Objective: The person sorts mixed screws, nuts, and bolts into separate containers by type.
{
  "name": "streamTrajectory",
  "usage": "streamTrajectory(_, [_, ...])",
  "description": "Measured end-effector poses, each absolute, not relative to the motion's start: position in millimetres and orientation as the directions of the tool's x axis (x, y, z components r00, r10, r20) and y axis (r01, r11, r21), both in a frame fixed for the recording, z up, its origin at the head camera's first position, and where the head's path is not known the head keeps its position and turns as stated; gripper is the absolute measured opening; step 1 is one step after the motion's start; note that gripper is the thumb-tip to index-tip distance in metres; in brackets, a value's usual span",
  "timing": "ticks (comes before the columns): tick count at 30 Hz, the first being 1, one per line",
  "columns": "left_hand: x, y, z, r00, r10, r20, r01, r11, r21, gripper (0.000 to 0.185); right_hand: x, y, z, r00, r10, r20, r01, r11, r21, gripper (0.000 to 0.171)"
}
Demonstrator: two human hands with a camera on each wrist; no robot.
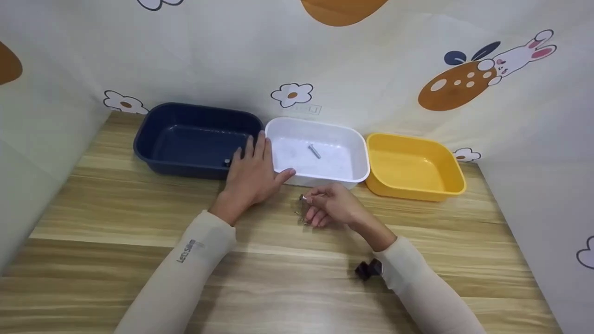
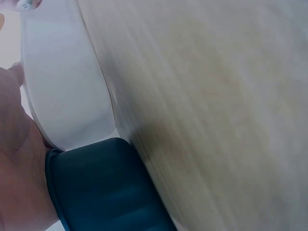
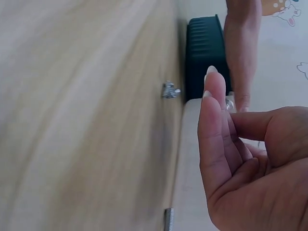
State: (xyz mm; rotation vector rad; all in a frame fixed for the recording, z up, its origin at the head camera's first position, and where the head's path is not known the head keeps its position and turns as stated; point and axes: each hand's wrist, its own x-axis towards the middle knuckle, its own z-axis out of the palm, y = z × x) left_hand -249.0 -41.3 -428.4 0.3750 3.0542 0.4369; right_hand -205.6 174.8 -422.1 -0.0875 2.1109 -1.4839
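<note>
My left hand [image 1: 253, 174] lies with straight fingers over the adjoining rims of the navy bin [image 1: 185, 169] and the white bin [image 1: 325, 178]. In the left wrist view, that hand [image 2: 19, 159] is partly cut off by the frame edge. Just in front of the white bin, my right hand [image 1: 336, 204] pinches a small shiny metal piece [image 1: 302, 197] between thumb and fingertips; its exact kind I cannot tell. Several small metal fasteners [image 3: 170, 90] lie on the table beneath it. A threaded bolt [image 3: 169, 219] lies nearby in the right wrist view.
Inside the white bin is a silver bolt [image 1: 314, 151]. The navy bin has a small metal nut-like piece [image 1: 227, 162] near its front wall. On the right stands a yellow bin [image 1: 415, 190]. A small black object [image 1: 369, 269] is beside my right sleeve. A patterned cloth [image 1: 222, 55] hangs behind.
</note>
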Motion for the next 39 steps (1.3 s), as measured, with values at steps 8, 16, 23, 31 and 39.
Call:
streamTrajectory(8, [-248.3, -40.7, -429.6, -0.97, 0.245, -0.003, 0.234, 0.93, 0.284, 0.107, -208.7, 179.4, -408.9, -0.863, -0.373, -0.341, 0.219, 0.332, -0.918, 0.028])
streamTrajectory(16, [-247.9, -41.2, -430.1, -0.971, 0.238, 0.005, 0.23, 0.932, 0.28, 0.107, -214.9, 179.8, -402.2, -0.871, -0.379, -0.312, 0.218, 0.27, -0.938, 0.029])
streamTrajectory(23, [-248.5, -40.7, -429.8, -0.97, 0.245, 0.011, 0.238, 0.932, 0.272, 0.107, -223.0, 177.4, -399.8, -0.904, -0.329, -0.272, 0.212, 0.207, -0.955, 0.025])
streamTrajectory(31, [-248.6, -40.7, -429.7, -0.971, 0.239, -0.004, 0.228, 0.929, 0.291, 0.104, -235.7, 175.2, -396.4, -0.949, -0.225, -0.219, 0.183, 0.171, -0.968, 0.022])
streamTrajectory(39, [-249.2, -40.0, -428.6, -0.974, 0.228, -0.008, 0.215, 0.93, 0.297, 0.104, -255.7, 174.4, -397.7, -0.975, -0.134, -0.178, 0.163, 0.118, -0.98, 0.025])
